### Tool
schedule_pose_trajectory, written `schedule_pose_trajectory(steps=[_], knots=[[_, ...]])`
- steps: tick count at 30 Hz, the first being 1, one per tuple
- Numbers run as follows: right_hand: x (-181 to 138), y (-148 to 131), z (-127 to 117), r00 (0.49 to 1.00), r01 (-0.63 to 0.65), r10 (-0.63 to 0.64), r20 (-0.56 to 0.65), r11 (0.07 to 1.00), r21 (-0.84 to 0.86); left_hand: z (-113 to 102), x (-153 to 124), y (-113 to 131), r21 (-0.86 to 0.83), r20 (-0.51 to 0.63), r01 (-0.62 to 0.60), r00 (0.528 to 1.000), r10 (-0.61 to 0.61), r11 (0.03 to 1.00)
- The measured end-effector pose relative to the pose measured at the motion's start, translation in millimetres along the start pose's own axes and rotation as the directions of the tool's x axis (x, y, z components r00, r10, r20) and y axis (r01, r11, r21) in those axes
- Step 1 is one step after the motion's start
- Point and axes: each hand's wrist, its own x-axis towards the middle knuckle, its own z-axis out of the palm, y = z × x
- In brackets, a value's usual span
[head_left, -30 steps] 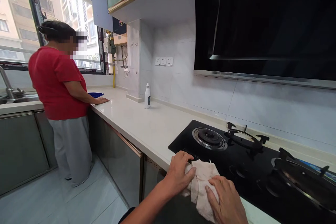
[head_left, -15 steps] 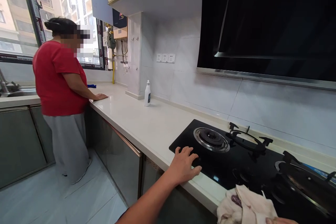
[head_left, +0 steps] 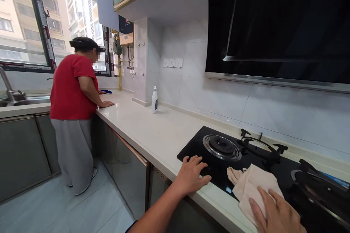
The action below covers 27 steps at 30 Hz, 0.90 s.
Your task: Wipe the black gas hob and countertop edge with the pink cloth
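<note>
Since the earlier view, the pale cloth (head_left: 253,189) has slid up onto the black glass gas hob (head_left: 197,149), and the right hand (head_left: 276,213) has come further into view on top of it, open with fingers spread, pressing the cloth against the glass. The left hand (head_left: 191,176) lies open and empty, its fingertips on the hob's near edge, just beside the white surface (head_left: 153,134). Past it sit a steel burner (head_left: 221,147) and a black pan support (head_left: 259,149). Farther along stand a white bottle (head_left: 154,101), its label too small to read, and wall sockets (head_left: 171,62). Beyond, a person in a red T-shirt (head_left: 73,87) rests a hand on the surface near a blue item (head_left: 107,91).
</note>
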Motion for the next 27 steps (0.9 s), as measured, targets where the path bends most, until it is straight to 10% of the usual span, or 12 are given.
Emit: schedule_pose_trajectory(steps=[8,20,27], knots=[[6,1,-23,0.976,-0.040,0.034,0.215,0.999,0.024,-1,0,1,0.013,-0.020,-0.002,1.000,0.002,1.000],[5,-89,-7,0.936,0.312,-0.311,0.166,0.950,0.020,0,0,1,0.034,-0.033,-0.004,0.999,0.005,0.999],[24,-97,12,0.929,0.332,-0.333,0.160,0.943,0.033,1,-1,0,0.041,-0.039,-0.013,0.999,0.015,0.999]])
